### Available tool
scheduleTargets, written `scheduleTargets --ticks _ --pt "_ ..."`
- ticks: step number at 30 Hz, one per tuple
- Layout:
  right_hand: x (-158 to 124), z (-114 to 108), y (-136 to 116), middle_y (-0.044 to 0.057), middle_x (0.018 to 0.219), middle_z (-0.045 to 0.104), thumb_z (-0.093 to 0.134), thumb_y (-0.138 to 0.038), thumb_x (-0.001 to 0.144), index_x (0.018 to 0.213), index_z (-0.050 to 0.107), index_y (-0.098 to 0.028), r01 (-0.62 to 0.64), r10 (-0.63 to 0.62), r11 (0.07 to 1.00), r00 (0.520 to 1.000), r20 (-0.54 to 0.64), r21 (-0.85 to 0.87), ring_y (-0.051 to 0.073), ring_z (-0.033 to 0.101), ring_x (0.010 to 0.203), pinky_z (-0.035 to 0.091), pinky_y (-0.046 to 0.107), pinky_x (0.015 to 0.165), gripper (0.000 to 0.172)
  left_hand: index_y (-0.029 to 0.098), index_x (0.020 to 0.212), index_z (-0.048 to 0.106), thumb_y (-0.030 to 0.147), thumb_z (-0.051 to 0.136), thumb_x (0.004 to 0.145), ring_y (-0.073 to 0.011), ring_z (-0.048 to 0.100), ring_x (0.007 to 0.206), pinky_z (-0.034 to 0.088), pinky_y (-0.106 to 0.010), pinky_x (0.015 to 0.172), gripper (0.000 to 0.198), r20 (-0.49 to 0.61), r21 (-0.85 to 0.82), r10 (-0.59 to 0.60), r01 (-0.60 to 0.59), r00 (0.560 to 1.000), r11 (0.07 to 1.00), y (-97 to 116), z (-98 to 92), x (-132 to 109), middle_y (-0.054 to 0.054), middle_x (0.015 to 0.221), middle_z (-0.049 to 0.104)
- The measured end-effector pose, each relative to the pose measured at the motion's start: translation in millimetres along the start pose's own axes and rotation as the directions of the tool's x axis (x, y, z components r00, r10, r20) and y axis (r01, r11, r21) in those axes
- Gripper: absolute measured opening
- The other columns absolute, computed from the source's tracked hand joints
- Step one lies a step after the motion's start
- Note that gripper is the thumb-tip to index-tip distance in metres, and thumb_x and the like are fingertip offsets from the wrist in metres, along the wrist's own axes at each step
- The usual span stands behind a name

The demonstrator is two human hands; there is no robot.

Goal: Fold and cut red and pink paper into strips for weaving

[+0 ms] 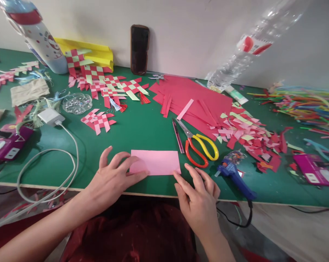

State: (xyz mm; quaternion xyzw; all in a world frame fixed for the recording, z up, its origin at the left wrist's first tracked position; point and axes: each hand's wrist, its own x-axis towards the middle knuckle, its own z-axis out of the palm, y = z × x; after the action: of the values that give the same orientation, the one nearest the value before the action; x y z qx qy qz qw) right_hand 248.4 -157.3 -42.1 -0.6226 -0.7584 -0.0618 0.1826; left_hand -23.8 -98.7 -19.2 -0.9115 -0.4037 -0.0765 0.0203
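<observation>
A pink paper rectangle (157, 162) lies near the front edge of the green table. My left hand (112, 174) grips its left end, the thumb along the lower edge and the index finger on top. At the lower right corner, my right hand (197, 191) touches the paper with the index fingertip, its other fingers spread and holding nothing. Just beyond that hand are scissors (198, 145) with one red and one yellow handle, and a slim pink cutter (178, 137). A blue glue gun (236, 176) rests to the right.
Red paper sheets (197, 94) and a heap of paper scraps (251, 134) lie behind and right. Woven paper fish (99, 121) sit at the back left, near a white charger (52, 116) with a looped cable. A phone (139, 50) and a plastic bottle (251, 47) stand along the wall.
</observation>
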Motion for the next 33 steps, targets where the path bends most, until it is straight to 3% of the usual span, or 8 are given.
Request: scheduleTargets --ticks 5,9,13,15,18,24,29,33 --pt "0.9 1.3 -1.1 0.006 0.131 0.060 0.056 -0.028 0.092 0.119 0.067 -0.034 0.000 0.001 1.000 1.000 -0.015 0.020 0.031 0.049 0.117 0.034 0.050 0.094 0.030 0.049 0.126 0.057 -0.003 0.047 0.082 -0.0292 0.047 0.118 0.017 -0.067 0.108 0.068 -0.023 0.024 -0.052 0.052 0.998 0.998 -15.7 -3.9 -22.2 -0.003 0.129 0.057" --pt "4.9 0.7 -2.3 0.007 0.128 0.061 0.057 -0.027 0.091 0.115 0.069 -0.032 0.012 -0.011 0.999 1.000 -0.029 0.035 0.030 0.048 0.117 0.035 0.049 0.093 0.027 0.037 0.117 0.064 0.000 0.049 0.083 -0.0287 0.049 0.113 0.022 -0.065 0.108 0.053 -0.084 0.003 -0.054 0.054 0.995 0.999 -16.4 -8.5 -27.8 -0.005 0.126 0.058" --pt "16.4 -1.2 -1.8 0.007 0.120 0.065 0.060 -0.027 0.091 0.102 0.072 -0.027 0.056 -0.053 0.996 0.998 -0.044 0.066 0.028 0.049 0.115 0.037 0.047 0.094 0.017 0.020 0.108 0.067 0.016 0.052 0.093 -0.0237 0.053 0.103 0.044 -0.043 0.097 0.021 -0.155 -0.148 -0.021 -0.002 0.988 0.989 -5.8 -6.2 -13.5 -0.009 0.112 0.063" --pt "23.7 -2.6 -0.3 0.005 0.112 0.068 0.060 -0.028 0.091 0.096 0.072 -0.025 0.081 -0.078 0.993 0.996 -0.031 0.092 0.025 0.051 0.109 0.039 0.043 0.093 0.014 0.017 0.102 0.067 0.021 0.051 0.095 -0.0215 0.053 0.097 0.047 -0.037 0.089 0.018 -0.170 -0.213 -0.007 -0.029 0.985 0.977 -0.8 -3.5 -4.1 -0.008 0.101 0.064" --pt "32.1 -4.1 3.0 0.005 0.102 0.070 0.057 -0.031 0.093 0.093 0.071 -0.024 0.103 -0.106 0.986 0.994 0.015 0.133 0.023 0.055 0.102 0.041 0.040 0.088 0.015 0.017 0.100 0.067 0.024 0.050 0.097 -0.0203 0.053 0.089 0.047 -0.035 0.083 0.018 -0.143 -0.253 0.005 -0.041 0.990 0.967 2.2 -1.6 4.4 -0.006 0.092 0.065" --pt "35.3 -3.6 7.3 0.006 0.103 0.066 0.054 -0.032 0.094 0.113 0.065 -0.025 0.087 -0.106 0.980 0.989 0.103 0.178 0.023 0.056 0.101 0.041 0.038 0.084 0.023 0.016 0.096 0.064 0.037 0.059 0.093 -0.0217 0.051 0.088 0.041 -0.037 0.080 0.021 -0.002 -0.297 -0.030 0.028 1.000 0.955 1.5 -6.1 3.4 -0.005 0.093 0.063" --pt "34.9 -5.6 6.4 0.004 0.093 0.063 0.055 -0.033 0.093 0.094 0.067 -0.024 0.055 -0.085 0.968 0.990 0.114 0.243 0.021 0.055 0.096 0.040 0.036 0.082 0.014 0.018 0.081 0.058 0.030 0.055 0.094 -0.0200 0.049 0.085 0.037 -0.036 0.080 0.019 0.057 -0.320 -0.070 0.085 0.996 0.944 2.7 -5.9 3.3 -0.002 0.086 0.059" --pt "34.6 -5.0 5.8 0.003 0.090 0.062 0.056 -0.039 0.093 0.084 0.062 -0.023 0.005 -0.039 0.965 0.991 0.126 0.263 0.021 0.054 0.093 0.040 0.036 0.083 0.019 0.018 0.081 0.060 0.033 0.058 0.093 -0.0204 0.049 0.086 0.034 -0.039 0.083 0.019 0.091 -0.311 -0.105 0.128 0.990 0.942 1.0 -6.5 2.8 -0.002 0.085 0.058"
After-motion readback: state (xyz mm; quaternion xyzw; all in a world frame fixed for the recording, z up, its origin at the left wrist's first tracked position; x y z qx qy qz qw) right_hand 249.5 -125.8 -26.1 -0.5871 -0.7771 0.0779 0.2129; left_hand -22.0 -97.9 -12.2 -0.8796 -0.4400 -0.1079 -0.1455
